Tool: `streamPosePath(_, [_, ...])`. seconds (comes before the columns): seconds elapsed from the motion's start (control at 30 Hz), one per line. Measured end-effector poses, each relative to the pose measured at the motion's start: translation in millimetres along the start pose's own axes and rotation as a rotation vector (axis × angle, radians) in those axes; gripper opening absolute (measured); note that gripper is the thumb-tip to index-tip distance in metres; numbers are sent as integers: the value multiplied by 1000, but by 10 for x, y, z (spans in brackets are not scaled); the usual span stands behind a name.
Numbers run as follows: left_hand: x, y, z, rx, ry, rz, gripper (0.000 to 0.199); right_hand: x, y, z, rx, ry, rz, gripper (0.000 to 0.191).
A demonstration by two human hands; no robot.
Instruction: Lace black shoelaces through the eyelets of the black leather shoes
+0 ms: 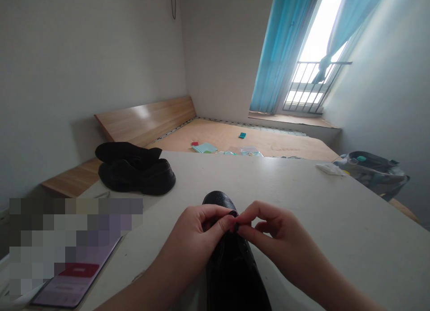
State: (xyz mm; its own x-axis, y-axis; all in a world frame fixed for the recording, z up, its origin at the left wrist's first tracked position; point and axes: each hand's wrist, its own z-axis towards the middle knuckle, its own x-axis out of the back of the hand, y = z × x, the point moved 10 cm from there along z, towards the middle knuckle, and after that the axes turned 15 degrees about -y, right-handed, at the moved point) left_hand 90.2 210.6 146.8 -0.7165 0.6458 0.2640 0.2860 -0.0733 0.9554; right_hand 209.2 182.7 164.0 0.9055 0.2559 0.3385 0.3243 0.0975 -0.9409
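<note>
A black leather shoe [237, 279] stands on the white table, its toe pointing away from me. Above its front part my left hand [196, 232] is closed, thumb and forefinger pinching a black shoelace [233, 213]. My right hand [282, 235] pinches the same lace just to the right, and the fingertips of both hands meet. The fingers cover most of the lace and part of the shoe's upper. Farther left on the table lies another black shoe [137, 179], with a flat black piece [124, 151] like an insole or tongue rising along its far side.
A phone [90, 266] lies at the near left of the white table [302, 190], partly blurred out. A small white packet [331, 169] rests near the right edge, with a grey bag [372, 172] beyond. Behind is a wooden bed board [218, 129] with small items.
</note>
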Motion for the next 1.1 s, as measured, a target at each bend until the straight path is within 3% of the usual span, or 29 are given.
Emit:
streamPosePath(0.27, [-79,117,-82,-144,-25,188,28,-63,-1,2,43,33,-8,10])
streamPosePath(0.4, [15,29,-138,-118,86,148,32,-44,-42,-23,96,74,-116,8])
streamPosePath(0.47, [-16,53,-111,-140,50,120,27,-37,-95,-49,136,91,-253,7])
streamPosePath(0.57, [-84,151,-51,-186,-42,98,28,-81,-292,-126,307,123,-522,10])
streamPosePath(0.67, [-76,167,-11,-162,-58,62,29,-184,-465,-224,482,152,-760,12])
streamPosePath(0.83, [-85,75,6,-122,-73,-106,25,-325,-597,-310,598,190,-1044,16])
streamPosePath(0.97, [-55,-19,-5,-51,-41,-133,26,-280,-598,-279,554,121,-957,20])
streamPosePath(1.1, [-36,-59,11,-28,-59,-169,30,-244,-592,-256,523,14,-837,12])
